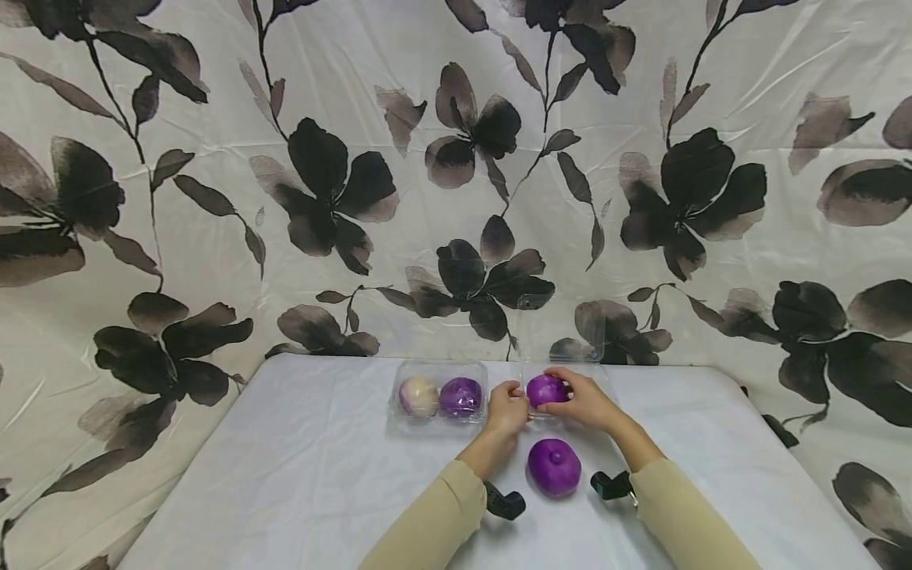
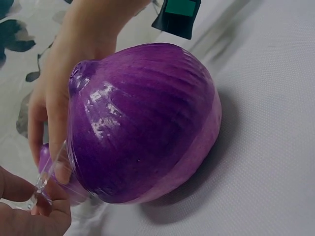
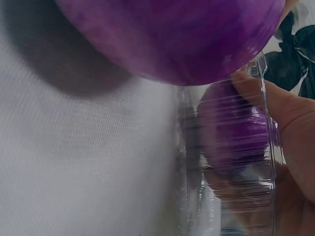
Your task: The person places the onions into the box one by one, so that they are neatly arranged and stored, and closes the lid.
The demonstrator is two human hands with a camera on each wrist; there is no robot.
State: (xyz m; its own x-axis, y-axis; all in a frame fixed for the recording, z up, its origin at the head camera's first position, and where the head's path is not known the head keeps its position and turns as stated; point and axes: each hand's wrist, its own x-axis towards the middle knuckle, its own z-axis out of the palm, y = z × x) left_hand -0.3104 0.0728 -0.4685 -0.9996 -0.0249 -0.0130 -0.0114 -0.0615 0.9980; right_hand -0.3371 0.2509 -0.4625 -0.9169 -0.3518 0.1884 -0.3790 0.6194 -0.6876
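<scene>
My right hand (image 1: pixel 590 402) grips a small purple onion (image 1: pixel 543 391) inside an open clear plastic container (image 3: pixel 189 206). In the right wrist view, that onion shows through the ribbed plastic wall. At the container's left side, my left hand (image 1: pixel 506 412) pinches its edge; the left wrist view shows the thumb and finger (image 2: pixel 29 216) on the thin plastic. A larger purple onion (image 1: pixel 554 470) sits on the table between my forearms, touched by neither hand. It fills much of the left wrist view (image 2: pixel 142 123).
Left of my hands stands a clear container (image 1: pixel 438 427) holding a pale, purple-tinged bulb (image 1: pixel 419 396) and a purple one (image 1: pixel 460 397). The right container's transparent lid (image 1: pixel 563 332) stands raised behind it. White cloth (image 1: pixel 306 475) covers the table, with a floral curtain (image 1: pixel 328 198) behind.
</scene>
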